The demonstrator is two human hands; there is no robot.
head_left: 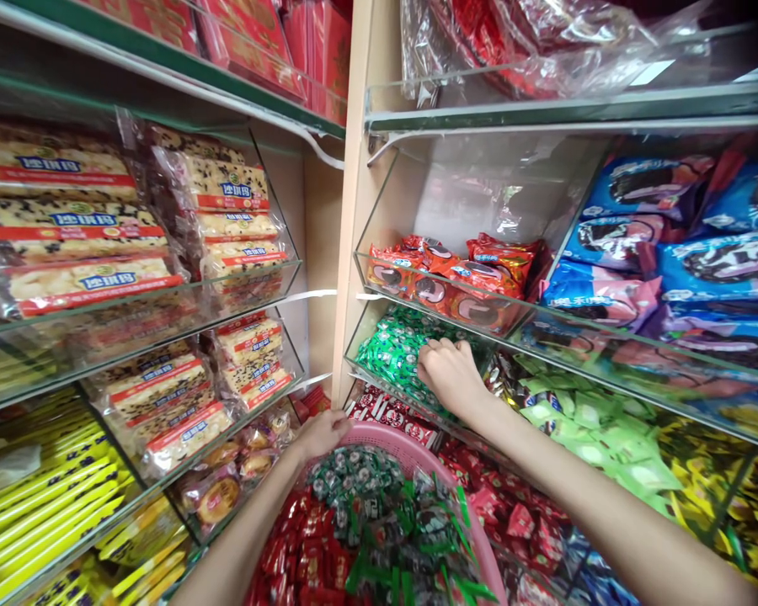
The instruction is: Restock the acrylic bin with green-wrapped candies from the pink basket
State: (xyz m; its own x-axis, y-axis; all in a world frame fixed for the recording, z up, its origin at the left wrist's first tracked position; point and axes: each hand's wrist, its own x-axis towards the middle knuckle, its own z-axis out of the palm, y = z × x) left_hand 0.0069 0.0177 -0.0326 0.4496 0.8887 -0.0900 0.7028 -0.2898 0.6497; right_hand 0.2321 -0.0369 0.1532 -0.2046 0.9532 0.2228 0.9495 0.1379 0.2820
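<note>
My left hand (323,434) is closed on the far left rim of a pink plastic basket (410,446). Inside it lie red-wrapped candies (303,539), dark green round-looking candies (354,475) and candies with bright green wrapper ends (410,539). My right hand (453,372) reaches over the basket into a clear bin of small green-wrapped candies (392,345). Its fingers are curled in a fist at the candies' surface. The palm side is turned away, so anything inside the fist is hidden.
Clear shelf fronts (442,295) run above the green bin, below orange-red packets (429,261) and blue cookie packs (657,185). Light green packets (606,421) lie right of my forearm. Packaged snack bars (88,278) fill the left shelves, beside a wooden post (347,194).
</note>
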